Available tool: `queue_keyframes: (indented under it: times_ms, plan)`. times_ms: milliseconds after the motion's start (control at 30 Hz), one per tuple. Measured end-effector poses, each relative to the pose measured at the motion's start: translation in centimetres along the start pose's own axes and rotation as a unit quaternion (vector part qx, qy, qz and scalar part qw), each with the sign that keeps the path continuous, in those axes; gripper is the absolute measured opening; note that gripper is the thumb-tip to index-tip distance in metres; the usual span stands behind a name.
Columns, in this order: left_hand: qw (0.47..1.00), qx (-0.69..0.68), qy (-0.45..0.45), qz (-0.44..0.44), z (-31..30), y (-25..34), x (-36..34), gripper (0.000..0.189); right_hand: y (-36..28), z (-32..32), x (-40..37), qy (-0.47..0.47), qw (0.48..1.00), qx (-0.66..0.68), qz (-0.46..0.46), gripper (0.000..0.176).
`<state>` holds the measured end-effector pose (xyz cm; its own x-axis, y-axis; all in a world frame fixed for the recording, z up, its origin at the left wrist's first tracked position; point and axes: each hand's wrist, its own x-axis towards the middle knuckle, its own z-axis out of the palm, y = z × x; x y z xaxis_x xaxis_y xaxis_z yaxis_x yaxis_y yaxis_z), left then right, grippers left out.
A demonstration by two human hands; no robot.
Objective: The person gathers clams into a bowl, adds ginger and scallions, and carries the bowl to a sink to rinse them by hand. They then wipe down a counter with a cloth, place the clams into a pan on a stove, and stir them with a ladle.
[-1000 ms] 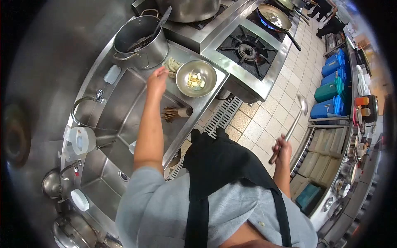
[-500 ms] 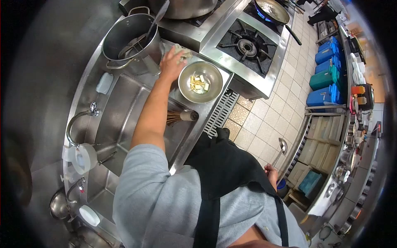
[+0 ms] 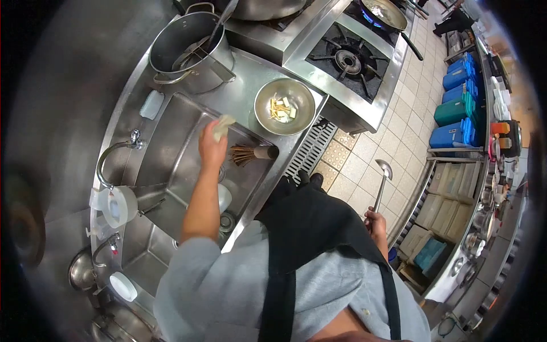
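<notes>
Cloth (image 3: 223,127) and ladle (image 3: 380,192), one per hand, near metal bowl (image 3: 264,111).
Right hand (image 3: 375,223) closed on the ladle handle, right of the bowl and nearer. Left hand (image 3: 211,149) gripping the cloth over the sink (image 3: 185,162), left of the bowl. Brush (image 3: 264,152) just on the bowl's near side. Bowl on the desk (image 3: 249,74), containing pale pieces (image 3: 282,108). Tall pot (image 3: 208,71) farther left; burner (image 3: 348,61) farther right.
</notes>
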<state>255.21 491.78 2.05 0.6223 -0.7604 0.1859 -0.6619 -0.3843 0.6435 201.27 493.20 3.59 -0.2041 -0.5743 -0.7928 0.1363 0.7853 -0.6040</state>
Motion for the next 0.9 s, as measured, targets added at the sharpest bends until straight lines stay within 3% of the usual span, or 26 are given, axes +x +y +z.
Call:
queue_keyframes:
  times_ms: [67, 133, 200, 267, 300, 367, 433, 533, 600, 633, 700, 800, 900]
  plan:
    - [0.990, -0.090, -0.049, -0.097, 0.4, -3.3, -5.4, 0.053, -0.3, -0.4, 1.0, -0.006, 1.000, -0.017, -0.004, 0.045]
    - [0.979, -0.002, -0.136, -0.150, -0.5, -4.4, -10.9, 0.058, 0.1, -1.0, 3.2, -0.014, 1.000, 0.002, 0.011, 0.041]
    - [0.894, -0.158, -0.286, -0.305, -1.5, -3.8, -15.0, 0.062, -0.1, -1.3, 4.8, -0.025, 0.999, 0.022, 0.012, 0.035]
    - [0.875, -0.103, -0.315, -0.352, -1.9, -1.7, -17.7, 0.041, -1.0, -1.1, 5.6, -0.047, 0.999, 0.004, 0.018, 0.029]
    - [0.876, -0.104, -0.318, -0.347, -1.6, -2.3, -18.5, 0.041, -1.2, -1.2, 6.3, -0.056, 0.998, 0.018, 0.024, 0.027]
    - [0.809, -0.274, -0.263, -0.449, -0.7, -4.5, -19.0, 0.066, -1.9, -1.4, 7.5, -0.060, 0.998, 0.007, 0.019, 0.027]
    - [0.812, -0.258, -0.264, -0.453, 0.2, -5.1, -19.1, 0.066, -2.5, -2.1, 8.8, -0.065, 0.997, -0.036, 0.017, 0.027]
    - [0.830, -0.193, -0.306, -0.424, -1.5, -0.2, -17.2, 0.058, -3.3, -3.5, 9.9, -0.088, 0.995, -0.055, -0.003, 0.032]
    - [0.895, -0.150, -0.259, -0.331, -2.0, 2.9, -16.9, 0.047, -4.1, -4.1, 9.2, -0.094, 0.993, -0.074, -0.017, 0.035]
    - [0.896, -0.151, -0.257, -0.329, -1.5, 3.0, -17.1, 0.047, -4.4, -4.5, 9.1, -0.098, 0.990, -0.095, -0.028, 0.038]
    - [0.935, -0.174, -0.167, -0.261, -0.4, 1.8, -17.6, 0.037, -4.0, -6.0, 10.1, -0.105, 0.988, -0.109, -0.031, 0.040]
    - [0.935, -0.115, -0.187, -0.278, 0.6, -0.7, -17.7, 0.036, -3.9, -7.7, 10.8, -0.117, 0.984, -0.131, -0.025, 0.035]
    - [0.941, -0.054, -0.189, -0.277, -0.7, 2.3, -17.3, 0.038, -2.8, -9.4, 10.7, -0.089, 0.988, -0.128, -0.011, 0.038]
